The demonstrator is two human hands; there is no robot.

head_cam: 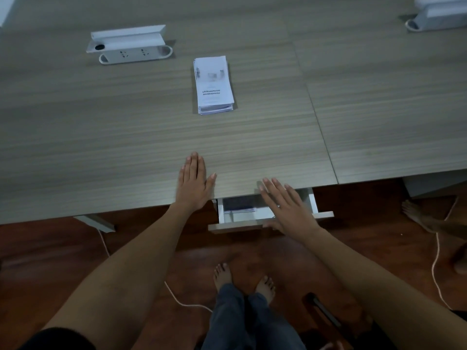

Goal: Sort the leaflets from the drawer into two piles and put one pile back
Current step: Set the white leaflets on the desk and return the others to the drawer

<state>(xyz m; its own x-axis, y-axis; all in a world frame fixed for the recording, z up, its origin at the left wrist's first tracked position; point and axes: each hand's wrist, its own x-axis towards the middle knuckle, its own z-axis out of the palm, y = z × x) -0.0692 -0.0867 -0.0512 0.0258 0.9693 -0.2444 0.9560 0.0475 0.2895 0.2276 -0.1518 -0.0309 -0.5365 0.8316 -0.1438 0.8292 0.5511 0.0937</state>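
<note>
Resting flat at centre, my left hand (194,181) lies spread on the tabletop (101,137). My right hand (285,205), fingers apart, hovers over the open drawer (252,218). Leaflets (214,85) sit upper centre, beside a power strip (131,46).

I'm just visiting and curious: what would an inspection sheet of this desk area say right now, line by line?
Surface: wood-grain table, mostly bare.
Job's things: one stack of leaflets on the table; drawer partly open, with something dark inside, too dim to identify.
Clutter: two white socket boxes on the table.
Grippers: left hand flat on the table edge, empty; right hand open over the drawer, holding nothing.
Cables: white cord across the floor; another at right.
Surroundings: dark wooden floor; the person's bare feet; someone else's foot at right.
</note>
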